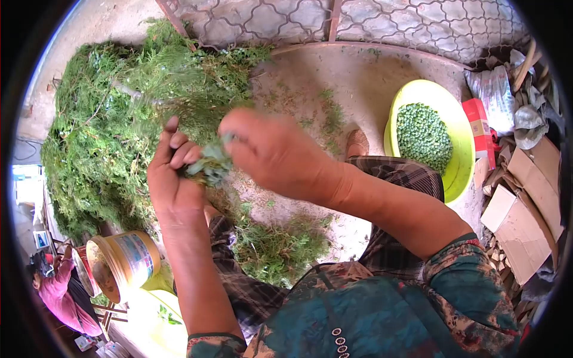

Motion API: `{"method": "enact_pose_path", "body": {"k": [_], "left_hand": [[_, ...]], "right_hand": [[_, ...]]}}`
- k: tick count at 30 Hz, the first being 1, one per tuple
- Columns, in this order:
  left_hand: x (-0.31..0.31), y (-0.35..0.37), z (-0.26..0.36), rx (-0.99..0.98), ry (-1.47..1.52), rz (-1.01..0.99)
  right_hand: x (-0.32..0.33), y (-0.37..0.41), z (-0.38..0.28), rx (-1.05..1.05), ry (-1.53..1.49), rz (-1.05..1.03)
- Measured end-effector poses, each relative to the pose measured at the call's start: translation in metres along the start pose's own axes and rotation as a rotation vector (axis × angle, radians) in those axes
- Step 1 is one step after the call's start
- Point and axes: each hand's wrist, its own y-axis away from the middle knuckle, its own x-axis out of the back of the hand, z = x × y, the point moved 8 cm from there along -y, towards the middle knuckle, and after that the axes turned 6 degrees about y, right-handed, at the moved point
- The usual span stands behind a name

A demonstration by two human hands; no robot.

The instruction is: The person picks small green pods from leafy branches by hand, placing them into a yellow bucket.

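My left hand (173, 173) is closed around a small evergreen sprig (212, 164) with pale green cones or berries on it. Close by on the right, my right hand (268, 155) is curled with its fingertips pressed together at the sprig's upper end. Motion blurs it, and what lies between its fingertips is not clear. Beyond both hands spreads a large heap of evergreen branches (95, 137). To the right stands a yellow-green basin (462, 161) partly filled with small round green cones or berries (424, 134).
Loose green clippings (280, 247) lie on the floor between my legs. A yellow bucket (134, 256) lies tipped at lower left, near a bright basin (149, 322). Flattened cardboard (516, 232) and a red box (477, 128) sit at right. Another person (65, 292) is at far left.
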Motion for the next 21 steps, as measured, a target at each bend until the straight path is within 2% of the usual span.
{"method": "enact_pose_path", "body": {"k": [1,3,4,5,7,9,11,12,13,15,16,18,21], "left_hand": [[0.003,0.0,0.006,0.003,-0.002,-0.003],[0.02,0.001,0.026,-0.1,0.036,0.122],[0.026,0.0,0.033,-0.158,0.026,0.124],[0.018,0.001,0.03,-0.162,0.023,0.122],[0.006,0.009,0.023,-0.246,-0.055,0.243],[0.007,0.007,0.021,-0.208,-0.04,0.175],[0.006,0.009,0.019,-0.223,-0.093,0.174],[0.006,0.009,0.019,-0.225,-0.092,0.174],[0.007,0.008,0.018,-0.22,-0.101,0.171],[0.007,0.008,0.017,-0.216,-0.109,0.167],[0.006,0.008,0.016,-0.21,-0.13,0.157],[0.004,0.01,0.013,-0.205,-0.149,0.148],[-0.005,0.012,0.006,-0.193,-0.155,0.115]], "right_hand": [[0.01,-0.005,0.0,-0.001,0.003,0.004],[0.012,0.0,0.043,-0.723,-0.997,-0.074],[0.008,-0.001,0.043,-0.71,-1.382,-0.065],[0.008,-0.001,0.041,-0.705,-1.385,-0.067],[-0.001,0.007,0.031,-0.749,-1.446,-0.157],[-0.011,0.011,0.024,-0.733,-1.446,-0.19],[-0.021,0.016,0.023,-0.807,-1.259,-0.281],[-0.022,0.017,0.029,-0.764,-1.082,-0.316],[-0.028,0.019,0.032,-0.762,-1.082,-0.317],[-0.002,-0.003,0.012,-0.139,-0.284,-0.086],[-0.003,-0.002,0.01,-0.138,-0.284,-0.088],[-0.016,0.002,0.008,-0.221,-0.206,-0.242],[-0.025,0.002,0.013,-0.245,-0.144,-0.244]]}}
